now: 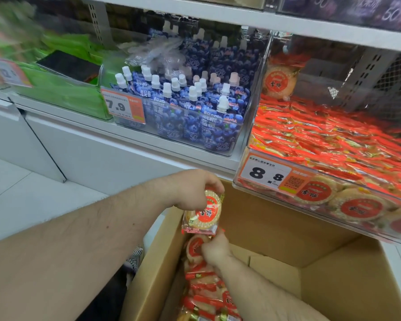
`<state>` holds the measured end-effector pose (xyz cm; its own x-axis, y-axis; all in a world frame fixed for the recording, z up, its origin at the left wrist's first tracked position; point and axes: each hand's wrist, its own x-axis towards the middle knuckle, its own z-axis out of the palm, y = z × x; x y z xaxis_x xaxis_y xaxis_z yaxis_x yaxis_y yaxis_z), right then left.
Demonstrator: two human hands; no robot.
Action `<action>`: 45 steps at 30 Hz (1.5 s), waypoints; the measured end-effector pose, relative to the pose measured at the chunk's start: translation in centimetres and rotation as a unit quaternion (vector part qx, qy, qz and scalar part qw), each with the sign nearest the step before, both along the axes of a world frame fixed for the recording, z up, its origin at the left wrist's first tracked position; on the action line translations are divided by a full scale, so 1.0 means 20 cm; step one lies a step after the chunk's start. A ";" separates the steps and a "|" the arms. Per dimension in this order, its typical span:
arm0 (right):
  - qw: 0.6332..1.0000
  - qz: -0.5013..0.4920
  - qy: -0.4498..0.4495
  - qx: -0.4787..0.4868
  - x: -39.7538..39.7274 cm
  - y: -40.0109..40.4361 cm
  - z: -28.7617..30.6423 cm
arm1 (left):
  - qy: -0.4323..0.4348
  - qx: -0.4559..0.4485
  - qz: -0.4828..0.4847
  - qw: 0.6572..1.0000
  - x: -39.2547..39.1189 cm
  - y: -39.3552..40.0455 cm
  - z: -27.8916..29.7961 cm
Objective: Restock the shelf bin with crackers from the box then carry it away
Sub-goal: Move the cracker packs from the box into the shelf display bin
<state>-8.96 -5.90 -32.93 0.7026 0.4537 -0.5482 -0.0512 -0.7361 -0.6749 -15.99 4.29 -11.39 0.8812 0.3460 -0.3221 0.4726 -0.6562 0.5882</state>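
Crackers: round rice crackers in clear wrappers with red labels. One stack is held over the cardboard box by the left hand, fingers curled over its top edge. More packs lie along the box's left wall.

Right hand: reaches into the box, fingers closed on a pack at the top of that pile; the fingertips themselves are hidden, so the exact pinch cannot be told.

Shelf bin: clear plastic, above and right of the box, price tag reading 8.8 on its front. Already heavily filled with red-wrapped packs, a few standing at the back.

Neighbouring stock: blue spouted pouches in the next bin; green packets further left, blurred.

Status, judged: restocking well advanced; the box holds only the row on its left side.

Risks, judged: the wrappers look slick, and a stack held only from above may slide apart and drop. The bin is nearly full at the front, so added packs could spill over its low lip. The bin overhangs the box, and a rising hand may knock it.
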 end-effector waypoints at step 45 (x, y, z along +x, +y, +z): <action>0.933 0.048 -0.044 0.353 0.26 -0.69 1.48 | -0.300 -0.434 0.034 0.849 0.10 -0.38 0.39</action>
<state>-3.83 -19.69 -3.35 0.6681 0.7435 -0.0309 0.0712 -0.1052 -0.9919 -13.93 -3.39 -3.66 0.9644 0.2639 0.0178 -0.0632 0.1645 0.9844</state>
